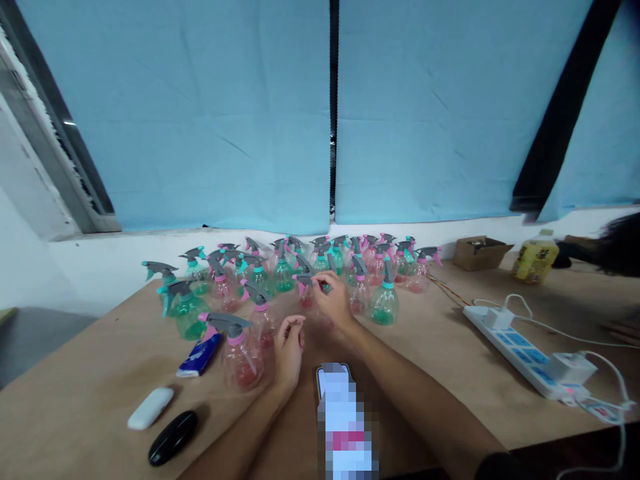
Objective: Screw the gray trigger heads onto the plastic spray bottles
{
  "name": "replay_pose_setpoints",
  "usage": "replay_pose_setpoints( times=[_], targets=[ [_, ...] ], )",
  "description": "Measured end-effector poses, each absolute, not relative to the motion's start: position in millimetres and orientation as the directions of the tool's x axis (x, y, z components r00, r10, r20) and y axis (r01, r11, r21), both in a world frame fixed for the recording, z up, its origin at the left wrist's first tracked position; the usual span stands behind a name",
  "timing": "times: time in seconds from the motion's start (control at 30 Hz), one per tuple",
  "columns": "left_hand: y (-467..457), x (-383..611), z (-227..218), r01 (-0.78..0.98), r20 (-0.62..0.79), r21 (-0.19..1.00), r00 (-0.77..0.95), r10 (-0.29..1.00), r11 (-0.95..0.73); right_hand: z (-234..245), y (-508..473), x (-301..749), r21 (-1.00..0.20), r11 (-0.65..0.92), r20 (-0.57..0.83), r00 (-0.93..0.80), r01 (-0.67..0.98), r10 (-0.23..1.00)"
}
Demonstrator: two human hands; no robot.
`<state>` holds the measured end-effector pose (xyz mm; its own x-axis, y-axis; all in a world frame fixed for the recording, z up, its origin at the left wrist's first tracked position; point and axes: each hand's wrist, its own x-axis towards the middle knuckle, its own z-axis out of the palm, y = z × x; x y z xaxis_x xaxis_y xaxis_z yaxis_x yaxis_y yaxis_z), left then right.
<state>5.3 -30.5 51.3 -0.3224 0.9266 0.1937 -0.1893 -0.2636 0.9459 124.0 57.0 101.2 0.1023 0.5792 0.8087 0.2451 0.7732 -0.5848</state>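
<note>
My right hand (331, 297) reaches into the front of a group of spray bottles. Its thumb and fingertips are closed at the grey head of a pink-collared spray bottle (305, 293), whose lower part is partly hidden. Nearer to me, my left hand (290, 343) hovers with its fingers curled in, and nothing shows in it. Just left of that hand stands a clear spray bottle (243, 363) with a pink collar and trigger. Behind it is another pink one (262, 320). A green spray bottle (384, 307) with a teal collar stands to the right of my right hand.
Several more pink and green bottles fill the table's back. At left lie a blue packet (200, 355), a white case (151, 408) and a black case (173, 438). A phone (343, 413) lies in front. Rightward are a power strip (520, 353), cardboard box (481, 254), yellow-labelled jug (535, 259) and another person.
</note>
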Motion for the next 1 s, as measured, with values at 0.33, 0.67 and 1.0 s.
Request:
replay_pose_setpoints(
  times=[0.33,0.67,1.0],
  targets=[
    [-27.4,3.4,48.7,-0.167,0.211,0.947,-0.319,0.924,-0.274,88.4,56.2,140.0,-0.746,0.661,0.658,0.234,0.078,0.716],
    [-28.2,2.3,47.1,-0.171,0.212,0.946,-0.311,0.926,-0.274,104.4,58.8,153.2,-0.821,0.545,0.539,-0.084,0.167,0.838],
    [-25.9,2.4,45.2,-0.183,0.186,0.950,-0.312,0.932,-0.251,95.1,58.9,152.4,-0.945,0.320,0.311,-0.129,0.059,0.942]
  ],
)
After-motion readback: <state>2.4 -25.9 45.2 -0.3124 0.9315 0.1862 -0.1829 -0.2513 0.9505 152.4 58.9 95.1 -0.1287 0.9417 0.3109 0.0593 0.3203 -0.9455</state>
